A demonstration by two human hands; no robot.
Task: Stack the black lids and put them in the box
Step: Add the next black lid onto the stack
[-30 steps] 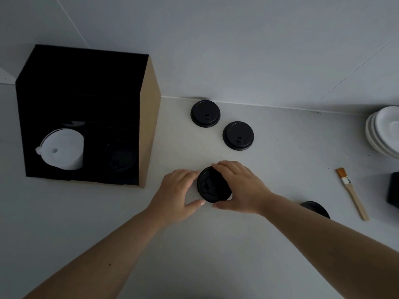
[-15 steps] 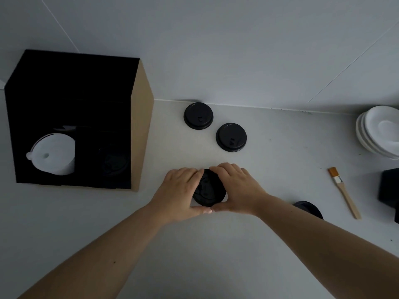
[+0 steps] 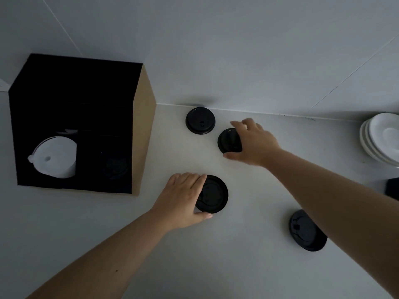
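Several black lids lie on the white counter. My left hand [image 3: 183, 197] holds the near lid stack [image 3: 213, 194] at its left edge, thumb under the rim. My right hand [image 3: 253, 143] reaches over the middle lid [image 3: 228, 140], fingers curled round its right side. Another lid [image 3: 200, 120] rests near the wall, untouched. A fourth lid [image 3: 306, 230] lies partly under my right forearm. The cardboard box [image 3: 144, 130], black inside, stands at the left; a dark lid stack [image 3: 115, 167] is faintly visible in it beside white lids [image 3: 55, 157].
A stack of white plates [image 3: 380, 139] sits at the right edge. A dark object [image 3: 391, 187] shows at the right border below them. The wall runs close behind the far lids.
My right hand left the near lid stack and moved up and right onto the middle lid. My left hand stayed on the stack. The fourth lid is now more exposed.
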